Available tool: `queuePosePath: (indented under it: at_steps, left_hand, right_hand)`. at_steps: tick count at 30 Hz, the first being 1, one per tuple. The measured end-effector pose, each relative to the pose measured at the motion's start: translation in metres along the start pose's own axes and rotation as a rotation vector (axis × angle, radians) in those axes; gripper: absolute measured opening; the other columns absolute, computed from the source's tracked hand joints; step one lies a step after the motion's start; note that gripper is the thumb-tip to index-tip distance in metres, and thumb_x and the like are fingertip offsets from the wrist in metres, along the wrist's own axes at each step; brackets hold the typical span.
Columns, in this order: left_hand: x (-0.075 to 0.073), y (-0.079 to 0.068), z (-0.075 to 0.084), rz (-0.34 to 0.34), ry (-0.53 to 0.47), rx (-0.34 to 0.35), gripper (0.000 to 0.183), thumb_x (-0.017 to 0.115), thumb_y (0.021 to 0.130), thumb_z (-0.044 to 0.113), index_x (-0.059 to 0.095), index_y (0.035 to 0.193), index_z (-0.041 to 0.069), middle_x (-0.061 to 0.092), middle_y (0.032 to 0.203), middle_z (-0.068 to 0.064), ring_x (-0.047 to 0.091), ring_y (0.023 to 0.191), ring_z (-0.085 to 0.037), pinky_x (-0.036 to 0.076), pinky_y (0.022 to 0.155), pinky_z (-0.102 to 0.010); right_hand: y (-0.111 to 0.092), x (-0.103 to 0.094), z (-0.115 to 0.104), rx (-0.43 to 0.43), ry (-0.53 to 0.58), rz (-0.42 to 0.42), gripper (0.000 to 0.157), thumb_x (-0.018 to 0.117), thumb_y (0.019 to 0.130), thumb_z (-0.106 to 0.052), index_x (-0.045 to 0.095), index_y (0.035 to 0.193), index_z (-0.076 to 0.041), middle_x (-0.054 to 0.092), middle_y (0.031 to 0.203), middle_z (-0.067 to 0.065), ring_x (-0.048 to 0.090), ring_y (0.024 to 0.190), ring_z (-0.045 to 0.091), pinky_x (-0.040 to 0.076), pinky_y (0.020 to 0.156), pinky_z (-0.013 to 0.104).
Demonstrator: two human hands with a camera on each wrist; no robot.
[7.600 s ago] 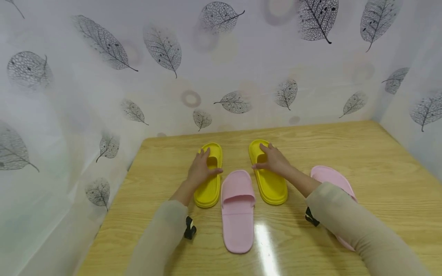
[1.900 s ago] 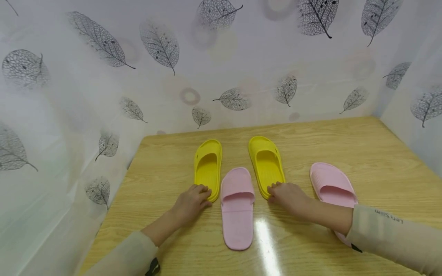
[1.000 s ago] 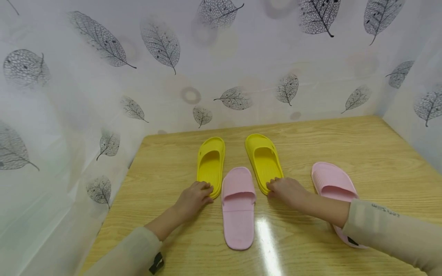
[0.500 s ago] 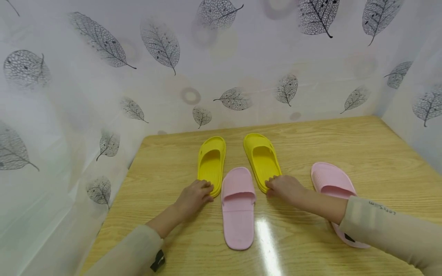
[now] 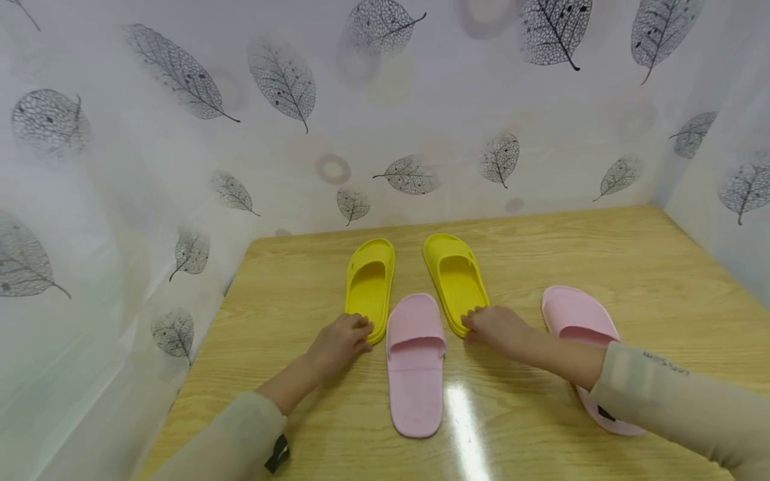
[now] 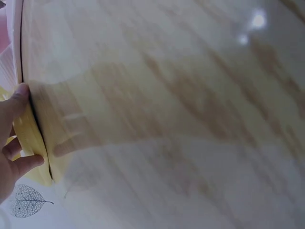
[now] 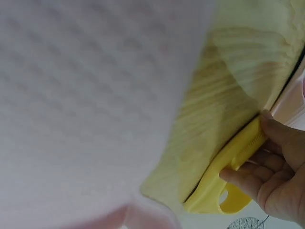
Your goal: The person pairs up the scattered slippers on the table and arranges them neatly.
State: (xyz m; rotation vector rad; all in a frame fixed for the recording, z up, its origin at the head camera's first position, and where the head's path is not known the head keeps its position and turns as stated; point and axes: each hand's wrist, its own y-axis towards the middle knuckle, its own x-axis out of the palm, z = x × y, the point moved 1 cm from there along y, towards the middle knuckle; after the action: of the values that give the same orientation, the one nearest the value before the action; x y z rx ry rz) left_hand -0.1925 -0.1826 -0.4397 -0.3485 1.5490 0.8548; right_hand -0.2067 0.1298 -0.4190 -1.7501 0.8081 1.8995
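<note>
Left hand (image 5: 338, 344) pinches a yellow rubbery slipper (image 5: 368, 290) by the heel, right hand (image 5: 504, 333) likewise its yellow twin (image 5: 460, 280); an inward drag could knock the pink rubbery slipper (image 5: 415, 394) between!

On a glossy wood-grain table (image 5: 601, 250), marked by a streak of glare (image 5: 467, 431): toward the back edge, a left yellow slipper (image 5: 369, 287) and, apart from it, a right yellow slipper (image 5: 459, 280); toe between their heels, a middle pink slipper (image 5: 416, 367); farther right, slanted and partly hidden, an outer pink slipper (image 5: 577, 315).
</note>
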Motion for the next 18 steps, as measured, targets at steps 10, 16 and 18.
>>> queuePosePath:
  at_steps: [10, 16, 18]
  left_hand:
    - [-0.0027, 0.0, -0.0018, -0.018, 0.003, 0.018, 0.031, 0.073, 0.082, 0.02, 0.071, 0.107, 0.003, 0.062, 0.102, -0.009, 0.06, 0.088, -0.022, 0.054, 0.075, -0.03]
    - [0.0017, 0.0008, -0.0058, 0.022, 0.011, 0.047, 0.031, 0.075, 0.079, 0.021, 0.072, 0.104, 0.003, 0.062, 0.099, -0.009, 0.061, 0.085, -0.022, 0.055, 0.073, -0.03]
    - [0.003, 0.0016, -0.0072, 0.023, 0.019, 0.052, 0.031, 0.075, 0.079, 0.022, 0.072, 0.104, 0.003, 0.062, 0.099, -0.009, 0.06, 0.085, -0.022, 0.054, 0.073, -0.03]
  right_hand:
    - [-0.0013, -0.0057, 0.0049, -0.022, 0.03, -0.082, 0.022, 0.073, 0.076, -0.023, 0.067, 0.092, -0.009, 0.07, 0.092, 0.012, 0.068, 0.079, 0.03, 0.054, 0.058, 0.037]
    - [-0.0008, -0.004, 0.0069, -0.015, 0.065, -0.068, 0.024, 0.072, 0.077, -0.022, 0.069, 0.095, -0.007, 0.07, 0.096, 0.015, 0.068, 0.083, 0.032, 0.055, 0.061, 0.04]
    - [-0.0004, -0.0037, 0.0074, -0.02, 0.061, -0.061, 0.024, 0.072, 0.076, -0.023, 0.069, 0.095, -0.008, 0.07, 0.096, 0.014, 0.068, 0.082, 0.031, 0.055, 0.059, 0.039]
